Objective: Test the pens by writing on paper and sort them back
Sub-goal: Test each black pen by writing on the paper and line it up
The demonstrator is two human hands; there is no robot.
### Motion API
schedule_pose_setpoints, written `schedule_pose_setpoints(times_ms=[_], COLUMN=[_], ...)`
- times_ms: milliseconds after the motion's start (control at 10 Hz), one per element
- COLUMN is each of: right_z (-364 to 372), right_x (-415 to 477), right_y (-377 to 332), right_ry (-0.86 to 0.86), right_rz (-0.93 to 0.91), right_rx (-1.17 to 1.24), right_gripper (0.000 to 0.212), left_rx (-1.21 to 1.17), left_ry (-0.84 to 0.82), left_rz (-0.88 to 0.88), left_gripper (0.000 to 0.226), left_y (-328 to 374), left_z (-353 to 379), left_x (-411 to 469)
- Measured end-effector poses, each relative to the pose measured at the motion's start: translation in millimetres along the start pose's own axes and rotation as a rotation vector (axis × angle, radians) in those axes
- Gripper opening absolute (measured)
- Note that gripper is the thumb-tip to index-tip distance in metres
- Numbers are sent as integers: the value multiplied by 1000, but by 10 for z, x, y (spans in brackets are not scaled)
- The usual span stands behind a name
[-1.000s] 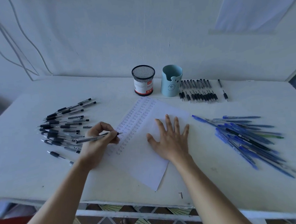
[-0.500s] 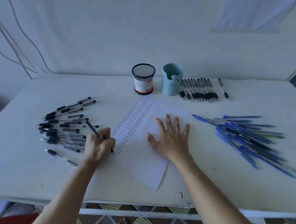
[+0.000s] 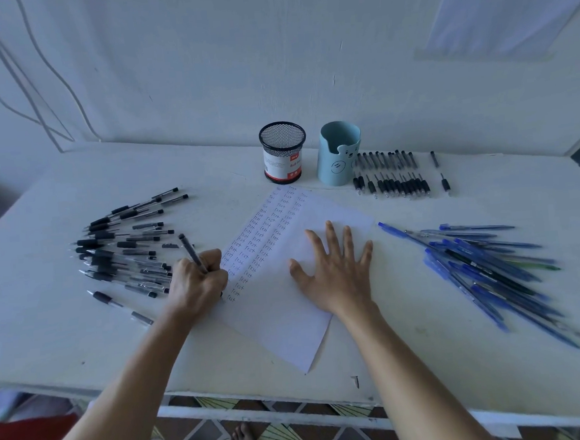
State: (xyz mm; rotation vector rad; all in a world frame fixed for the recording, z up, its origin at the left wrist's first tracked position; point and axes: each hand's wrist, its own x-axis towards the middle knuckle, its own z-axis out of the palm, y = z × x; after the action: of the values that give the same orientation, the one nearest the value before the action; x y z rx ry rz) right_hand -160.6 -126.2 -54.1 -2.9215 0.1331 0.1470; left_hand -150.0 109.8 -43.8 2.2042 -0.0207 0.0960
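So the left hand (image 3: 197, 288) is curled tight around a black pen (image 3: 189, 249), with the cap end sticking up and back out of the fist. The tip is hidden under the fingers, right at the left edge of the sheet of paper (image 3: 282, 327). The paper lies at an angle in the middle of the white table (image 3: 50, 339) and already has columns of the word "Test" running down its left half. The right hand (image 3: 337, 271) isn't gripping anything, it's just flat on the blank part of the sheet with the fingers spread. Left of the paper there's a messy pile of black pens (image 3: 119, 252), and well over on the right a heap of blue pens (image 3: 484, 268). At the back, a black mesh pen cup (image 3: 283, 156) stands just beside a light blue bear pen holder (image 3: 337, 154), and a tidy row of black pens (image 3: 388, 178) is lined up to the right of the holder.
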Motion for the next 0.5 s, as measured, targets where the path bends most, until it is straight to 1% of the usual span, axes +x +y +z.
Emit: schedule_pose_setpoints(times_ms=[300, 500], right_z=[-4, -8], right_x=[-3, -2], right_y=[-3, -7], right_ry=[-5, -12], right_rz=[1, 3], right_rx=[-6, 4], right_gripper=[74, 73], left_rx=[-15, -3], left_ry=[31, 2], left_rz=[24, 27], left_gripper=[20, 21], left_y=[11, 21], left_z=[5, 12], left_x=[-15, -35])
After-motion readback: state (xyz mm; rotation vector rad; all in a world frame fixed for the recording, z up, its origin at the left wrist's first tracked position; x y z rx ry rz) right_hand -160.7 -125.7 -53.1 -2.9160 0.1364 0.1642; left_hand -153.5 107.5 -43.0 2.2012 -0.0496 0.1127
